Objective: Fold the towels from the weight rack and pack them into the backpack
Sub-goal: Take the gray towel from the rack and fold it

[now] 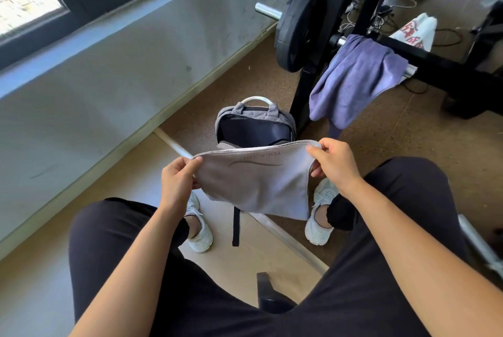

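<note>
Our left grip [178, 181] pinches one top corner of the grey towel [255, 187] between thumb and curled fingers. Our right grip [333, 163] pinches the opposite corner the same way. Both are closed on cloth, and neither has a finger to spare. The towel hangs between our knees in the air, with nothing under it, and its lower edge slants down towards our right shoe.

We judge the fold to be under way. To do it well, we should pull the top edge taut, let the cloth hang square, and then bring one corner across to meet the other, matching the hems before we crease. With no worktop in reach, a thigh could serve for pressing it flat.

Just beyond the towel, the backpack [255, 111] stands on the floor [381, 132] with its mouth open towards us.

By our count:
- One backpack.
- One towel in hand.
- One purple towel [353, 78] draped over the weight rack [435, 61].
- One white cloth with red print [413, 33] behind the rack's beam, probably a third towel.

We cannot identify a pale shape at the far right edge.
</note>
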A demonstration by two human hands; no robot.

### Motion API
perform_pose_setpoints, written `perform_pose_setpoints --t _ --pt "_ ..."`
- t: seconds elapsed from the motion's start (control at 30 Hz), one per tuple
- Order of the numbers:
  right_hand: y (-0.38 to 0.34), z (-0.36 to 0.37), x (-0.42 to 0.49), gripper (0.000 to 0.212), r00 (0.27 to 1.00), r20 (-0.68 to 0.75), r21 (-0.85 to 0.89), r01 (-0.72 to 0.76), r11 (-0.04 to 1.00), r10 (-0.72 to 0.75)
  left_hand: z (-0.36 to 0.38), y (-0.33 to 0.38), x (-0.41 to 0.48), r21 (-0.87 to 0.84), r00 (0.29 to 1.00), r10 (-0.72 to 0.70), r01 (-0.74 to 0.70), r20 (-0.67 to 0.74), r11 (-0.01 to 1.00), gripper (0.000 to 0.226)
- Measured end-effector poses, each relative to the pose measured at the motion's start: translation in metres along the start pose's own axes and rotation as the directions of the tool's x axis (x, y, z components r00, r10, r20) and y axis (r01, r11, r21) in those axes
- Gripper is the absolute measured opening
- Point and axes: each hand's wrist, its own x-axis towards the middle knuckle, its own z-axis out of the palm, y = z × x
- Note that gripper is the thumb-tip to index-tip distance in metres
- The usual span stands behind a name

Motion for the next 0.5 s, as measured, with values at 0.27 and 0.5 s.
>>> perform_pose_setpoints --t 0.27,0.5 --pt "-0.015 0.023 -0.022 0.045 0.951 0.240 0.042 0.190 0.981 -0.195 0.027 0.008 -0.038 -0.057 0.942 0.051 -0.033 0.332 0.998 0.043" --pt "-0.026 0.039 -0.037 0.043 0.939 0.261 0.085 0.207 0.975 -0.222 0.036 0.015 -0.050 -0.075 0.928 -0.006 0.037 0.372 0.996 0.033"
